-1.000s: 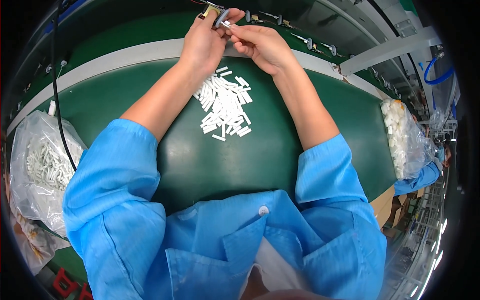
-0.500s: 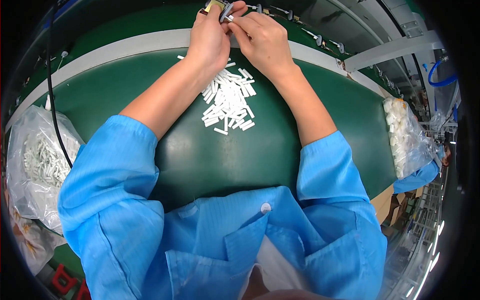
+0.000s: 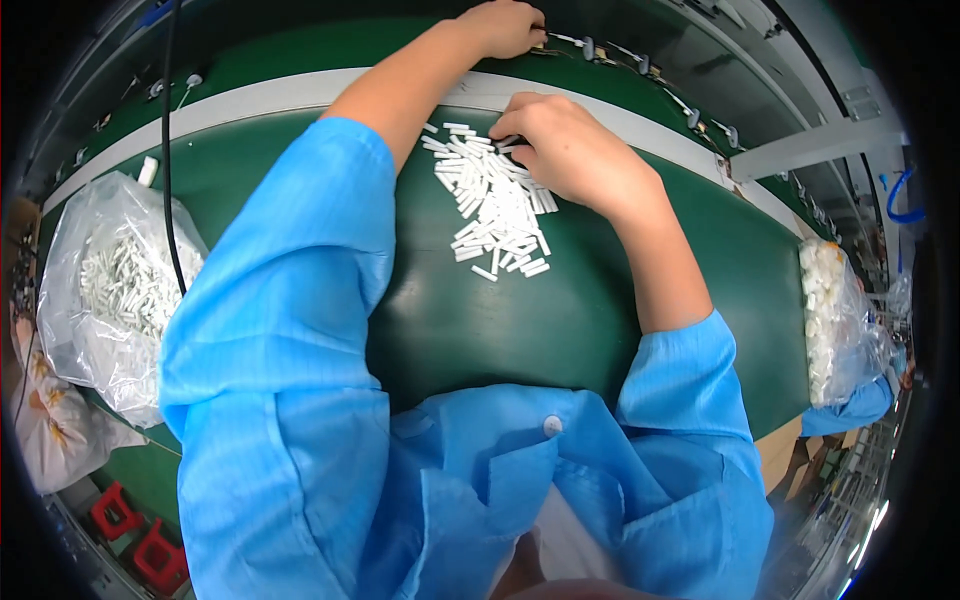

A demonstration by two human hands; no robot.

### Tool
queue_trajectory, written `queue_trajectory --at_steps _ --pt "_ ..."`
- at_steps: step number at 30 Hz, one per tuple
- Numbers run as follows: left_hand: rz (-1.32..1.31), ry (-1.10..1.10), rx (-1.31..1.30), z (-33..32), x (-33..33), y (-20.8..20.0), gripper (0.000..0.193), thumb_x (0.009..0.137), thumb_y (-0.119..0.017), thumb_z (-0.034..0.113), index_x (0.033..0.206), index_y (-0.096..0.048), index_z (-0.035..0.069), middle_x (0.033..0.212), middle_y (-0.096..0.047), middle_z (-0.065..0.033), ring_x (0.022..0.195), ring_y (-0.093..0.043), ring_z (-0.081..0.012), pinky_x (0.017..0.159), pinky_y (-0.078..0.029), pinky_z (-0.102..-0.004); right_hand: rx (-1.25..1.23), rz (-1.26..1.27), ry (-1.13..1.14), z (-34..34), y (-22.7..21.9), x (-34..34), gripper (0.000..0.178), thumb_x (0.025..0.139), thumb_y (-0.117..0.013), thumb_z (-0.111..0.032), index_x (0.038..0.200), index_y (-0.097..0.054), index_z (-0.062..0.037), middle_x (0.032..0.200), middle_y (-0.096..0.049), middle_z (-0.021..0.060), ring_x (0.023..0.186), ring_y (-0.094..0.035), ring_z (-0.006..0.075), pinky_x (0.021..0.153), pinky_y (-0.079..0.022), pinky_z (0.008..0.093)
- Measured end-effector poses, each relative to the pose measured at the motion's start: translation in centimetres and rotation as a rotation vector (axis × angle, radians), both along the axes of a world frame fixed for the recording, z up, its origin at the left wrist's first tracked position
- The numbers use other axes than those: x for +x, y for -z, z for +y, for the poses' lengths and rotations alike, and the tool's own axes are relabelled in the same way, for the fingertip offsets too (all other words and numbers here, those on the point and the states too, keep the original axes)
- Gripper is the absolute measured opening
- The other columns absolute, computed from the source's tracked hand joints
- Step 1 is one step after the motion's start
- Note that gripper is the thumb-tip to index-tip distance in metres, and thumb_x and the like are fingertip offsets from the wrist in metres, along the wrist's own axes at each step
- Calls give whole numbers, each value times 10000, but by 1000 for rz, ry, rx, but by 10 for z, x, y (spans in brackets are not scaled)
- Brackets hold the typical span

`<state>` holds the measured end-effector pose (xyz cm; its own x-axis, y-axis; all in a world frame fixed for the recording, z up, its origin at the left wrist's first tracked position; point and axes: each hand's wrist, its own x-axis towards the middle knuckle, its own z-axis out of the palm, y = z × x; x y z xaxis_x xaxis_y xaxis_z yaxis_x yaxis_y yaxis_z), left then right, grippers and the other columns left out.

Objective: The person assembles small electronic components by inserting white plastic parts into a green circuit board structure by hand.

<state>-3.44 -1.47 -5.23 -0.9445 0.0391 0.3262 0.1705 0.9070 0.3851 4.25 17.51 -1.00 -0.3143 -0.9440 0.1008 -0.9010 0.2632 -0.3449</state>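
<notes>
A heap of short white tubes (image 3: 497, 205) lies on the green work surface (image 3: 480, 335). My right hand (image 3: 575, 148) is at the heap's far right edge, its fingers curled down among the tubes; what is between the fingertips is hidden. My left hand (image 3: 503, 28) reaches past the white rail (image 3: 300, 90) to the green strip behind it. Its fingers are closed beside a row of small grey parts with wires (image 3: 590, 48), and what they hold is hidden behind them.
To the left stands a clear plastic bag (image 3: 120, 290) full of similar white pieces, with a black cable (image 3: 168, 150) hanging in front of it. Another bag of white pieces (image 3: 825, 310) is at the right edge. Red stools (image 3: 158, 555) stand low at the left.
Both hands were together, holding a grey part with a white piece. They have parted: the left has moved farther right along the strip, the right has come back down to the heap.
</notes>
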Motion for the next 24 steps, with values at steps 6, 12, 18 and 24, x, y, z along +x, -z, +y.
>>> queue_trajectory --at_steps 6,12,18,24 --pt "266 -585 -98 -102 45 -16 247 853 -612 289 935 -682 67 976 -672 -176 971 -625 -347 834 -519 -449 28 27 63 -1 2 1 190 678 -569 96 839 -656 46 865 -634 245 862 -626 384 763 -505 447" --pt "-239 -1272 -430 -234 135 -10 656 844 -610 542 1329 -532 107 1289 -570 -182 1208 -541 -349 1019 -420 -440 135 51 155 0 -2 -1 71 740 -618 36 806 -601 58 825 -631 205 801 -609 360 700 -471 425" --pt "-388 -969 25 -288 133 11 550 880 -589 502 1161 -624 31 1169 -647 -141 1145 -587 -300 946 -478 -420 -16 0 154 -6 -5 2 131 778 -654 -6 898 -668 44 835 -663 188 755 -640 307 703 -502 374" --pt "-49 35 1422 -57 53 -31 166 955 -577 178 1042 -543 41 904 -633 -85 681 -567 -98 566 -474 -211 -376 -534 354 -9 12 -27 215 827 -693 -122 1000 -702 4 817 -714 105 708 -687 155 701 -545 273"
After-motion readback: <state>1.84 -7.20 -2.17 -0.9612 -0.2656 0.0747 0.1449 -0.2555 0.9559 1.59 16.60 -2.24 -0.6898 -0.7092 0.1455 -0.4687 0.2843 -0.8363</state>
